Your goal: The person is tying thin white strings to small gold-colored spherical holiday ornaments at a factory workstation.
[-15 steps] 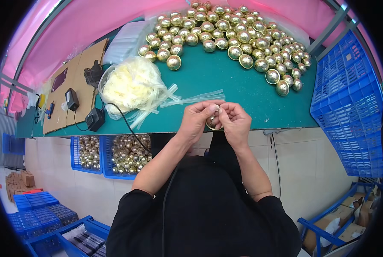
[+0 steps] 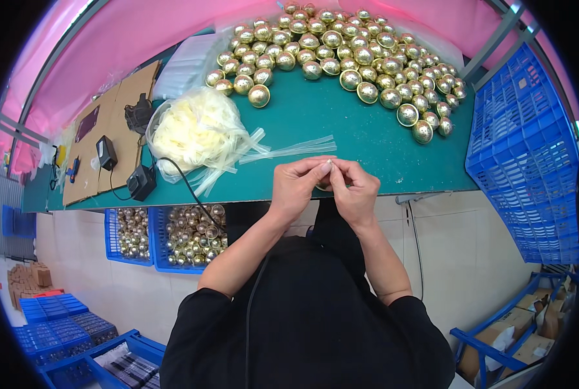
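My left hand [image 2: 294, 189] and my right hand [image 2: 357, 193] meet just over the table's front edge, thumbs and fingertips pinched together. Between and below them a gold ball ornament [image 2: 325, 187] shows only as a small patch; the fingers cover most of it. Something small and pale sits at the touching fingertips, too small to make out. Just beyond my hands, a bundle of clear strips [image 2: 289, 151] lies on the green table [image 2: 315, 120]. Left of that, a clear bag [image 2: 198, 133] bulges with pale yellow strips.
Many gold balls [image 2: 351, 55] cover the back of the table. Stacked blue crates [image 2: 526, 155] stand at the right. Cardboard [image 2: 108, 142] with a black adapter [image 2: 141, 183] and cable lies on the left. Below the edge, blue baskets [image 2: 154, 240] hold more balls.
My fingers have closed together over the gold ball, so less of it shows. The view has shifted slightly; the things on the table lie as before.
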A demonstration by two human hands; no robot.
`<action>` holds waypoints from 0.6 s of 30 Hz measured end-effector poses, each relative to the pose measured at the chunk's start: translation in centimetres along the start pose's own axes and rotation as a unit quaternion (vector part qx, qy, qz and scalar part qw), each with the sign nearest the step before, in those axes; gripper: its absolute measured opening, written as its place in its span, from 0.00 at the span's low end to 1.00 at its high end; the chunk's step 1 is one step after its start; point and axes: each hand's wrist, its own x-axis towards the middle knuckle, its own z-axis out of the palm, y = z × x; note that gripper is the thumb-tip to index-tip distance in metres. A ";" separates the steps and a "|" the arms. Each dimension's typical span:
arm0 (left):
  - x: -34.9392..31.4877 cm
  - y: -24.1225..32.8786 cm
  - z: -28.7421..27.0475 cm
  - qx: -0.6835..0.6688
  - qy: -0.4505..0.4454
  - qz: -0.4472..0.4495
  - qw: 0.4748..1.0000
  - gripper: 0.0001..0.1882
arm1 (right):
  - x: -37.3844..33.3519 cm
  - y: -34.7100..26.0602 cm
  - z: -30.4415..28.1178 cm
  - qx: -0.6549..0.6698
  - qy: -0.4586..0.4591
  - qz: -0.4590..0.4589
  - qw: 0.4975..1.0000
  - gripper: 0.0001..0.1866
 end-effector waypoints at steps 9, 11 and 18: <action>0.0 0.0 -0.2 0.039 0.018 -0.004 0.999 0.09 | 0.2 0.1 -0.5 0.083 -0.010 0.091 0.992 0.04; 0.0 0.1 0.0 -0.019 0.006 -0.032 0.999 0.08 | 0.6 -0.3 -0.6 0.128 -0.012 0.104 0.986 0.03; -0.3 0.5 -0.4 -0.005 -0.019 -0.101 0.995 0.07 | 1.6 -0.2 -2.0 0.169 -0.046 0.099 0.980 0.05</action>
